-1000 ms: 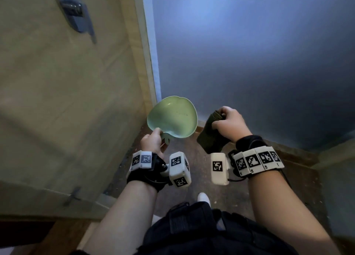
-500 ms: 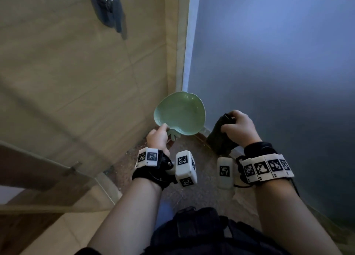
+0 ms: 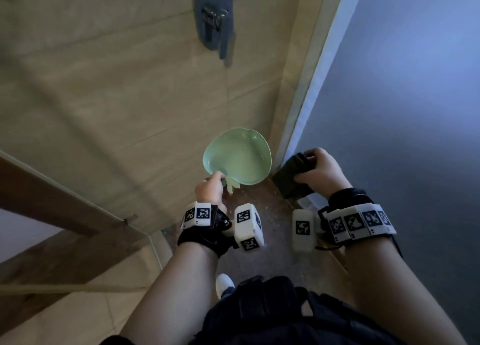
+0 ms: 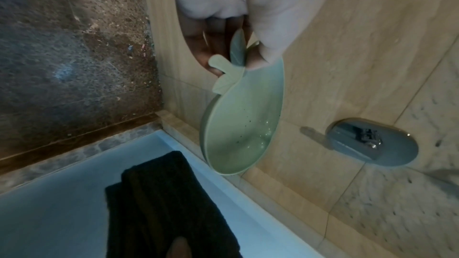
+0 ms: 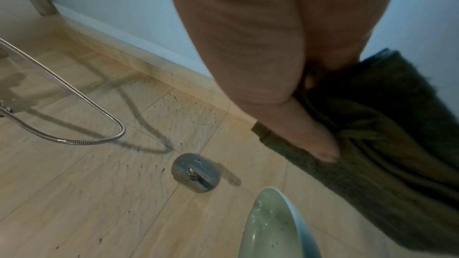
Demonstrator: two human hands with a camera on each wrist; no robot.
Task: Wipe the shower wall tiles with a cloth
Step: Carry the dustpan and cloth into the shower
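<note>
Left hand [image 3: 211, 187] pinching the green dish [image 3: 237, 157] by its leaf handle, held near the tiled wall [image 3: 109, 90]. Right hand [image 3: 320, 168] clenched on a folded dark cloth [image 3: 287, 180], just beside the dish.

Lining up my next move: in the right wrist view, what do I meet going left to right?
Shower hose → round metal wall fitting → green dish → right hand gripping the dark cloth.

dim, bluish light glowed through the frosted panel [image 3: 415, 85]; wrist views were soft, motion-blurred and bent at the edges.
</note>
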